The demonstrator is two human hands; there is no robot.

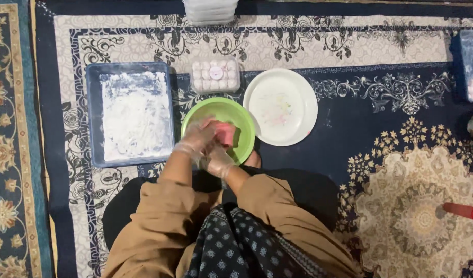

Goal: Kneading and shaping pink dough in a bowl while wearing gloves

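A green bowl [235, 114] sits on the carpet right in front of me. Both my hands wear thin clear gloves and meet over its near rim. My left hand [194, 140] and my right hand [217, 160] are pressed together around a lump of pink dough [226, 134], which shows between the fingers. Beyond the bowl stands a clear lidded box [216, 75] filled with several small pale pink balls. Left of the bowl lies a blue tray [95, 114] dusted with white flour. A white plate [280, 106] with faint smears lies to the right.
A stack of clear containers [210, 11] stands at the far edge. A blue box [472, 64] holding pink pieces is at the far right. A red object [461, 210] lies on the patterned carpet [390, 170] at the right. My knees fill the near middle.
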